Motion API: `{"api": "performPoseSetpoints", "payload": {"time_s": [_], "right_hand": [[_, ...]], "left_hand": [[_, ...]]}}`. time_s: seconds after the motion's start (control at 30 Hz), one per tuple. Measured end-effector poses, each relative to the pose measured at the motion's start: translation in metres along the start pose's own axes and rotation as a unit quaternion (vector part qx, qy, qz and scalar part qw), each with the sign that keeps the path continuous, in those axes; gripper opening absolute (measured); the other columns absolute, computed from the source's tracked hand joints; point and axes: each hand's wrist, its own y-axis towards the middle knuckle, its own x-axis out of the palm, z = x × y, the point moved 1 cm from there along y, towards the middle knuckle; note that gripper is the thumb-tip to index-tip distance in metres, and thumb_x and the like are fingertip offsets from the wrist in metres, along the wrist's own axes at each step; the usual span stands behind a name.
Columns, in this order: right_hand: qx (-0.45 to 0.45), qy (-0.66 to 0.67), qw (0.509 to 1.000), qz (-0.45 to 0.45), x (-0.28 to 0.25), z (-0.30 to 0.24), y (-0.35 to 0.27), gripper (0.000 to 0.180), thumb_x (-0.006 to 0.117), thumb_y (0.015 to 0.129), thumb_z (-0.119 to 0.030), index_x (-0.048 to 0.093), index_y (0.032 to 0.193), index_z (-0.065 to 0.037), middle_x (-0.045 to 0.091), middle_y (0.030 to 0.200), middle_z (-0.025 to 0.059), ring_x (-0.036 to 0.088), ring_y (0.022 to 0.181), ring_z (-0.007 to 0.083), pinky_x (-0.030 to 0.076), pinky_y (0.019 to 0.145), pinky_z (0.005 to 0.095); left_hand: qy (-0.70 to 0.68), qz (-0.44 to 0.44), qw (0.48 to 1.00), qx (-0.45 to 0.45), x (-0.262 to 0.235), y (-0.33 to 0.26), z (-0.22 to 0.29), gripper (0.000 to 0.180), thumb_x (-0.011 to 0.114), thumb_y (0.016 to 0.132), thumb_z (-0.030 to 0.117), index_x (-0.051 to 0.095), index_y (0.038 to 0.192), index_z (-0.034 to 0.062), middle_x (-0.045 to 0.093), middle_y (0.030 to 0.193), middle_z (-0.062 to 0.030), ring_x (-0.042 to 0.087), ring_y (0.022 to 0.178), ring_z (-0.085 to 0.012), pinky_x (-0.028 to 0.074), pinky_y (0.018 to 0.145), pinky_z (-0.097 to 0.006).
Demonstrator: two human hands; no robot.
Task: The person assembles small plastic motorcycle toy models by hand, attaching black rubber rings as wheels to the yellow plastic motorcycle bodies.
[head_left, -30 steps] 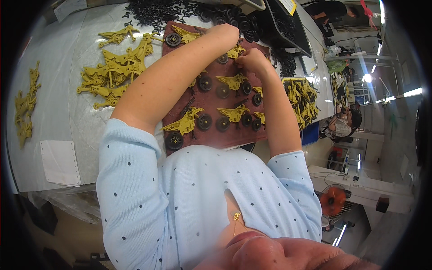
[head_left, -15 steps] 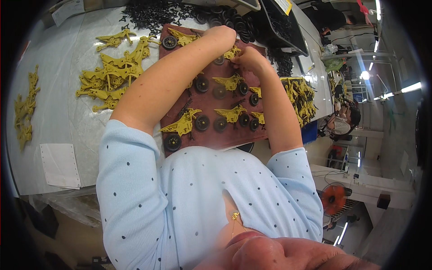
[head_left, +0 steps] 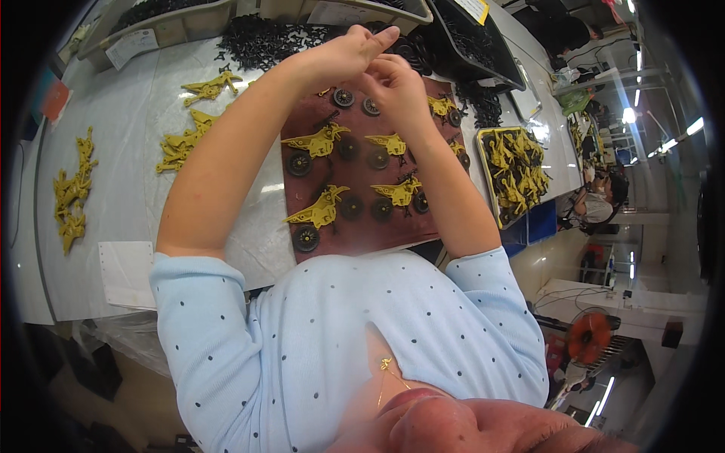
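Observation:
Close together over the far edge of a dark red mat (head_left: 355, 241), my left hand (head_left: 355, 54) and my right hand (head_left: 396, 87) meet at the fingertips. The fingers of both are bent inward, and whatever lies between them is too small or hidden to name. Beneath my arms, yellow toy motorbike bodies (head_left: 321, 208) lie in rows on the mat, each near black spoked wheels (head_left: 305, 238) and small black parts. My right forearm covers part of the rows.
Loose black parts (head_left: 264, 45) are heaped beyond the mat, beside a black bin (head_left: 479, 45). More yellow bodies (head_left: 181, 143) are piled at left. A tray of yellow-and-black pieces (head_left: 517, 170) stands at right. Far left lies another yellow cluster (head_left: 73, 192).
Both hands have left the motorbike body at the mat's far side and come together farther away, slightly left. The view has shifted, so the mat now sits farther right and lower.

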Motion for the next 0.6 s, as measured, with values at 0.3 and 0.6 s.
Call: {"api": "performPoseSetpoints", "payload": {"time_s": [0.3,0.6], "right_hand": [[-0.007,0.124,0.992,-0.016,0.016,-0.017,0.004,0.015,0.067,0.083,-0.012,0.068,0.092,-0.001,0.065,0.079,0.0079,0.061,0.07,0.0164,0.049,0.065,0.0297],[0.132,0.311,0.939,-0.066,0.021,-0.007,0.005,0.015,0.061,0.089,-0.007,0.063,0.099,0.004,0.065,0.079,0.0045,0.059,0.067,0.0076,0.048,0.059,0.0212]], "left_hand": [[-0.088,-0.036,0.995,0.04,-0.021,-0.025,-0.021,0.042,0.042,0.097,0.047,0.055,0.103,0.0076,0.052,0.079,0.0034,0.042,0.064,-0.0037,0.036,0.053,-0.019],[-0.068,0.019,0.997,0.033,-0.03,-0.038,-0.04,0.022,0.057,0.092,0.021,0.059,0.101,0.0012,0.064,0.086,-0.0038,0.057,0.075,-0.0092,0.045,0.067,-0.023]]}}
